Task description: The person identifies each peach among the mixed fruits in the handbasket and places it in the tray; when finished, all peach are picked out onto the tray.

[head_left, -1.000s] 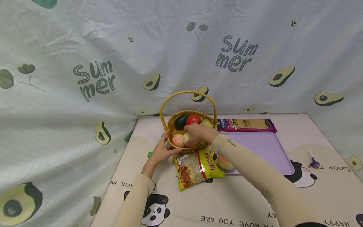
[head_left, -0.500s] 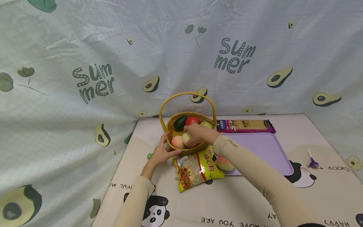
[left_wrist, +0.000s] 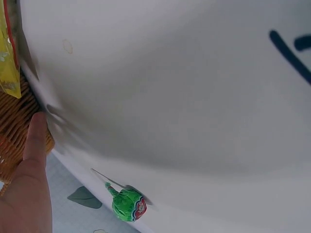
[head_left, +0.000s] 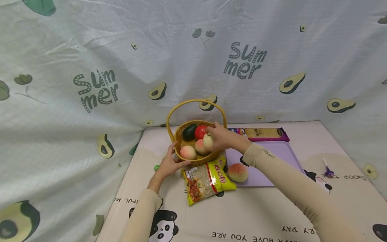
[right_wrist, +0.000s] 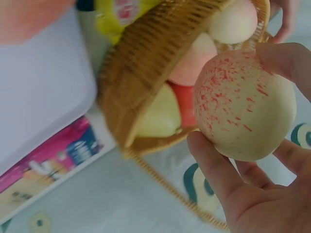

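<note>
Here, on a pale printed table (head_left: 257,215): one peach (right_wrist: 245,104), white flecked with red, held in the right hand (head_left: 219,136), thumb on one side and fingertips on the other, above the right side of a wicker basket (right_wrist: 141,63). The left hand (head_left: 169,164) lies apart from the right, thumb and fingers spread along the basket's near left rim, touching it; the held peach is to its right and farther from the near edge. Basket, one, near the table's far edge toward the left corner, containing: a dark green avocado (head_left: 189,132); a red fruit (head_left: 200,132); two further peaches (head_left: 187,152); a pale green fruit (right_wrist: 160,114). Noodle bag (head_left: 205,179), yellow, one, just in front of the basket. Lilac tray (head_left: 281,153), one, to the basket's right, bearing a peach at its near left corner. Long purple packet (head_left: 267,134), one, between tray and far edge. Lollipops, two: a green one (left_wrist: 128,204) by the table's left edge, near the left hand; a purple one (head_left: 329,172) toward the right edge.
</note>
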Demonstrator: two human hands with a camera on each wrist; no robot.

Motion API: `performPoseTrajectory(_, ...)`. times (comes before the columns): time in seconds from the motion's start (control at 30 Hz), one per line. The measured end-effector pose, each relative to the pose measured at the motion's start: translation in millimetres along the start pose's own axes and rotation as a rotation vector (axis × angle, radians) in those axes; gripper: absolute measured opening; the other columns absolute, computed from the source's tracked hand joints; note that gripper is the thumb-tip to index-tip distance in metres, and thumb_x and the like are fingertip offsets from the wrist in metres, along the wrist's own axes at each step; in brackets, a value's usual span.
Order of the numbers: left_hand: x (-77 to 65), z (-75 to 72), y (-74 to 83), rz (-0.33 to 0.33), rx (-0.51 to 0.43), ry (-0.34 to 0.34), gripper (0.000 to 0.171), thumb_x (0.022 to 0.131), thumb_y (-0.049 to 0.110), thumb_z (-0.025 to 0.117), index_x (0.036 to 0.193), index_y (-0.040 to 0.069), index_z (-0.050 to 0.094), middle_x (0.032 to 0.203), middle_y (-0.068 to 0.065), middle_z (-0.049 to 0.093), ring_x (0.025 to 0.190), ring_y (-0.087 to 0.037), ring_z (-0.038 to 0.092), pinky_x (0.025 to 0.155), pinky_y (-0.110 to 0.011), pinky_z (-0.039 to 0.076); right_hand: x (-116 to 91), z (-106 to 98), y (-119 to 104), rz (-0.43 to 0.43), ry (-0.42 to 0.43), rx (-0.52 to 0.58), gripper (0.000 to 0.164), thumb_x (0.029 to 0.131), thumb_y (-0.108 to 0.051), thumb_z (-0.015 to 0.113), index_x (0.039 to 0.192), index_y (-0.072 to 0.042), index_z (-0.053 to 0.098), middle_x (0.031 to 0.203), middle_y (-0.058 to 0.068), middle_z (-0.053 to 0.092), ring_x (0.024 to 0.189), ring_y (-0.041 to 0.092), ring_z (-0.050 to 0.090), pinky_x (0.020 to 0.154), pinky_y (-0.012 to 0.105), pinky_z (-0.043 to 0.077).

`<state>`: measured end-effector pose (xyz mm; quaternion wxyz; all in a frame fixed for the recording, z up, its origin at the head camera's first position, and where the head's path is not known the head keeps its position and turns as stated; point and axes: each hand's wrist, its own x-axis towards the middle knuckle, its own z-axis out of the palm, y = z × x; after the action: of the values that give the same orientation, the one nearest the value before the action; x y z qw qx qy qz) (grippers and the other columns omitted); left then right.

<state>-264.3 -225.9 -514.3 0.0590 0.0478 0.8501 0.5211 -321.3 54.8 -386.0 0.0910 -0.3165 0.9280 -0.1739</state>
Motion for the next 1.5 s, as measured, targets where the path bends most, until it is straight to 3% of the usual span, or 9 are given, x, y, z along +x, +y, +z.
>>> performPoseTrajectory(0.17, -1.3, -2.3, -2.4, -0.003, 0.005, 0.001, 0.107, 0.09, 0.034, 0.084, 0.168, 0.026, 0.011, 0.17, -0.029, 0.017, 0.127, -0.048, 0.063, 0.108, -0.06, 0.05, -25.6, -5.8, 20.6, -0.017, 0.042, 0.036, 0.067, 0.081, -0.023, 0.086, 0.136, -0.001, 0.054, 0.132, 0.024, 0.052, 0.106, 0.032, 0.06, 0.089, 0.047, 0.056)
performPoseTrajectory(0.47, -4.6, -4.2, -3.9, -0.003, 0.028, 0.001, 0.109, 0.089, 0.036, 0.085, 0.167, 0.025, 0.009, 0.17, -0.029, 0.019, 0.127, -0.046, 0.064, 0.108, -0.058, 0.051, -75.1, -7.4, 57.4, 0.023, 0.067, 0.051, 0.067, 0.078, -0.023, 0.089, 0.135, -0.01, 0.058, 0.128, 0.022, 0.054, 0.099, 0.03, 0.061, 0.081, 0.045, 0.058)
performPoseTrajectory(0.6, -4.4, -4.4, -3.9, -0.012, 0.026, 0.005, 0.107, 0.09, 0.034, 0.084, 0.167, 0.027, 0.01, 0.171, -0.028, 0.016, 0.128, -0.046, 0.064, 0.109, -0.059, 0.05, -95.9, -1.5, 70.3, 0.033, 0.089, 0.045, 0.067, 0.076, -0.024, 0.091, 0.134, -0.014, 0.061, 0.127, 0.021, 0.054, 0.101, 0.031, 0.06, 0.082, 0.047, 0.059)
performPoseTrajectory(0.83, -4.5, -3.7, -0.7, -0.022, 0.02, -0.006, 0.108, 0.092, 0.032, 0.082, 0.168, 0.025, 0.007, 0.171, -0.029, 0.013, 0.13, -0.047, 0.062, 0.108, -0.061, 0.049, -127.2, 17.9, 92.0, 0.057, 0.091, 0.047, 0.066, 0.074, -0.024, 0.093, 0.131, -0.01, 0.062, 0.122, 0.017, 0.057, 0.1, 0.028, 0.06, 0.083, 0.048, 0.061)
performPoseTrajectory(0.93, -3.6, -3.0, 0.1, -0.028, 0.029, -0.006, 0.107, 0.092, 0.031, 0.082, 0.168, 0.023, 0.006, 0.17, -0.031, 0.012, 0.13, -0.047, 0.062, 0.108, -0.062, 0.049, -136.2, 27.9, 99.9, 0.061, 0.077, 0.053, 0.063, 0.074, -0.021, 0.091, 0.129, -0.01, 0.063, 0.119, 0.015, 0.058, 0.098, 0.026, 0.058, 0.082, 0.043, 0.058)
performPoseTrajectory(1.17, -15.3, -4.9, 29.3, -0.048, 0.007, -0.035, 0.105, 0.093, 0.021, 0.081, 0.168, 0.019, 0.008, 0.169, -0.033, 0.012, 0.13, -0.048, 0.061, 0.111, -0.063, 0.046, -147.0, 49.0, 110.3, 0.056, 0.106, 0.045, 0.055, 0.075, -0.019, 0.089, 0.124, -0.01, 0.066, 0.113, 0.012, 0.059, 0.094, 0.024, 0.056, 0.075, 0.036, 0.053)
performPoseTrajectory(1.5, -2.0, 0.4, 4.6, -0.03, 0.024, -0.003, 0.108, 0.091, 0.033, 0.083, 0.168, 0.027, 0.008, 0.171, -0.028, 0.014, 0.13, -0.045, 0.062, 0.112, -0.064, 0.044, -154.3, 62.7, 108.9, 0.133, 0.073, 0.056, 0.061, 0.071, -0.019, 0.091, 0.125, -0.012, 0.065, 0.115, 0.01, 0.057, 0.096, 0.025, 0.055, 0.078, 0.043, 0.057)
